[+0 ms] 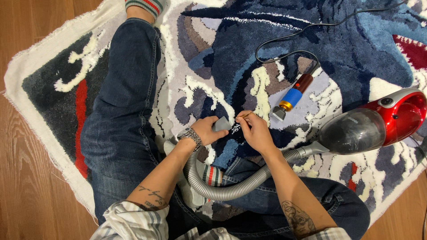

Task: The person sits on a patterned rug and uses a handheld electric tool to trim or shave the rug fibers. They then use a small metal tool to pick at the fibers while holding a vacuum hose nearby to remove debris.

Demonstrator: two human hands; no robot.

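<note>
Our left hand (pixel 205 129) closes its fingers on the grey plastic vacuum nozzle (pixel 221 124), pressed to the tufted blue and white rug (pixel 356 49) near our knees. Our right hand (pixel 255 131) pinches a thin tool (pixel 244 115) just right of it. The nozzle looks light and stiff on its bendy ribbed grey hose (pixel 222 191), best gripped near its neck.

Mid-frame: left hand (pixel 207 130) gripping grey vacuum nozzle (pixel 221 124), right hand (pixel 256 132) pinching thin tool (pixel 244 115) over tufted rug (pixel 231 53).
</note>
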